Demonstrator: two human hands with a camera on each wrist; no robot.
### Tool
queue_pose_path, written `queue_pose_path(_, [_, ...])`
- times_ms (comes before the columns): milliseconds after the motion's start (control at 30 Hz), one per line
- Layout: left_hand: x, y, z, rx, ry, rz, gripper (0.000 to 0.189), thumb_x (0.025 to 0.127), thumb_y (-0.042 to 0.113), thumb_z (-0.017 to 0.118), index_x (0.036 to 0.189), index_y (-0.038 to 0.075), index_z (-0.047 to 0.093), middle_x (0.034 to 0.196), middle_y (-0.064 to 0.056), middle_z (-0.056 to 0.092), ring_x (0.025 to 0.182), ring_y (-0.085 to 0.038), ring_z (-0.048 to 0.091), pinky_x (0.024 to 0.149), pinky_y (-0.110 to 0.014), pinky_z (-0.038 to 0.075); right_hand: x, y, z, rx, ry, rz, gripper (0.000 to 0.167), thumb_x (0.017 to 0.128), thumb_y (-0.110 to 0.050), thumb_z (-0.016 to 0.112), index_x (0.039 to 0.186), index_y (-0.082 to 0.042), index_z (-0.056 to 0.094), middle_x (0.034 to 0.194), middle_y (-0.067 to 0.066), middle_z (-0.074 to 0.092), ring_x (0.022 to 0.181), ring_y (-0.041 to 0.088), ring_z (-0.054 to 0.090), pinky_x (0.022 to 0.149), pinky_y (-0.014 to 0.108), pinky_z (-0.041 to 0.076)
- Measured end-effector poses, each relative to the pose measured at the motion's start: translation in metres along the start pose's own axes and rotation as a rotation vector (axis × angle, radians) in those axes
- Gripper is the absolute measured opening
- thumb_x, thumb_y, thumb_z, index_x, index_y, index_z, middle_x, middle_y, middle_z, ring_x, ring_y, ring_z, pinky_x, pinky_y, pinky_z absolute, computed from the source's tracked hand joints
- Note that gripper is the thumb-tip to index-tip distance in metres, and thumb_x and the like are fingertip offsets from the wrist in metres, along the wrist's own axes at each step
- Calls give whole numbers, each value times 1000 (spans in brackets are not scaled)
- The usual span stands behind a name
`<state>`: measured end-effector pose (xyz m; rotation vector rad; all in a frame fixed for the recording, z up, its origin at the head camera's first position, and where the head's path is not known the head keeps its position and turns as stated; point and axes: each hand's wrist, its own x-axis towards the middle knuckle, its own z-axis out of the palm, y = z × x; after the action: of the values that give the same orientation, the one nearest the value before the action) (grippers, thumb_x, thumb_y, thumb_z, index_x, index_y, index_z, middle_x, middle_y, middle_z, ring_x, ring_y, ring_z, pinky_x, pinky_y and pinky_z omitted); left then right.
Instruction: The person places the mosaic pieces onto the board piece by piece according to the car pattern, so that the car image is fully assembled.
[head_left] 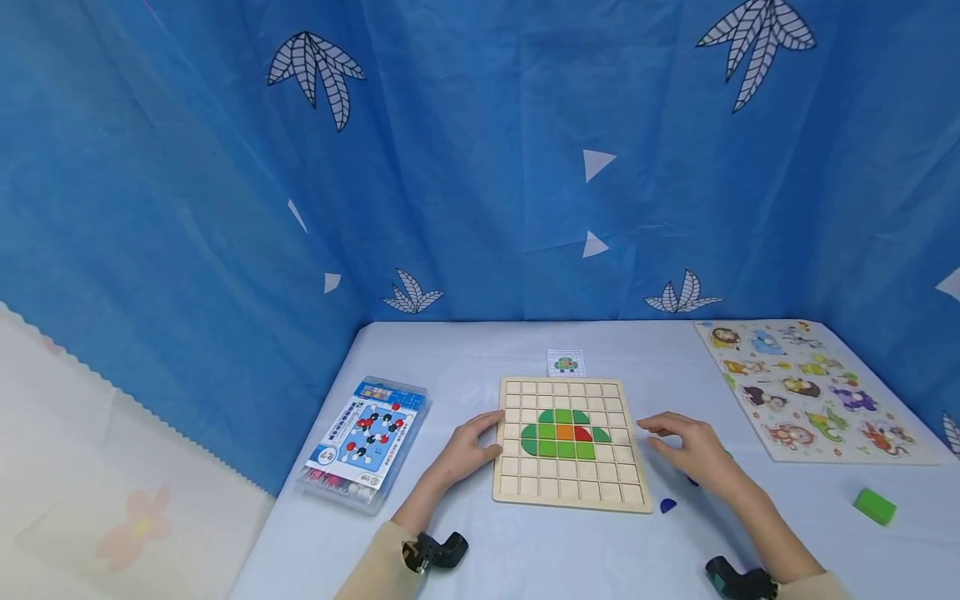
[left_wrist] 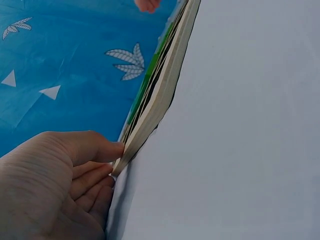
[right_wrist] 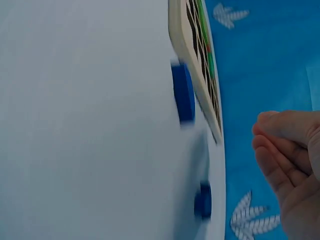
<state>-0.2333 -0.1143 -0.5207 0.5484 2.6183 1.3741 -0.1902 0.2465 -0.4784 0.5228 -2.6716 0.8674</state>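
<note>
The right hand (head_left: 693, 454) hangs just off the right edge of the wooden grid board (head_left: 548, 490), fingers loosely bent, thumb and fingertips close to one another, with no piece showing between them. The left hand (head_left: 463, 450) lies against the board's left edge, thumb and relaxed fingers touching the wood, probably to steady it. The board lies flat between the hands, green pieces (head_left: 567, 450) forming a domed figure at its middle, around an orange square (head_left: 566, 432) and a red piece (head_left: 582, 433). A blue half-round (head_left: 667, 505) sits just beside the board's near right corner; a second blue piece (head_left: 693, 481) is partly hidden by the right hand. Past the far edge is a small pattern card (head_left: 566, 364). I judge the step to be filling the grid to match that card, between one piece and the next, with the main body laid. The next move seems to call for pinching a blue piece, turning its straight side the right way and seating it, perhaps below the bottom green row, though the card is too small to be sure
</note>
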Motion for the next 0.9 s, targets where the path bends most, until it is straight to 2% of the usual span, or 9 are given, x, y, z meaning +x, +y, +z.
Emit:
queue_pose_path(133, [0,1,1,3,3,1,57,87,9,64,140,7,45,144,-7,42,134,-23,34,110,-39,29,-14,21,-22,-58,21,82,25,77,5,72,101,-3,71,97,11,69,86,31,65,71,45,56])
queue_pose_path(233, [0,1,1,8,7,1,57,87,9,64,140,6,45,143,-7,43,134,-24,34,110,-40,29,-25,35,-36,-94,4,139,26,77,6,70,102,-1,70,99,16,68,88,36,64,71,48,55])
queue_pose_path(367, [0,1,1,13,8,-5,57,87,9,64,140,7,45,144,-6,43,134,-24,34,110,-40,30,-39,50,-48,-126,-31,171,27,75,7,71,101,3,69,99,21,66,87,40,62,70,51,54])
queue_pose_path(600, [-2,0,0,17,9,-4,57,87,11,64,140,7,45,144,-6,43,134,-24,34,110,-41,30,-49,65,-47,-162,-85,235,28,73,4,74,100,3,68,98,23,65,88,40,62,73,51,53])
queue_pose_path(900, [-1,2,0,17,10,-11,57,87,11,64,140,8,45,144,-6,43,134,-24,34,110,-41,30,-51,67,-41,-123,-40,231,27,74,1,75,100,1,69,96,19,66,88,38,62,74,50,54])
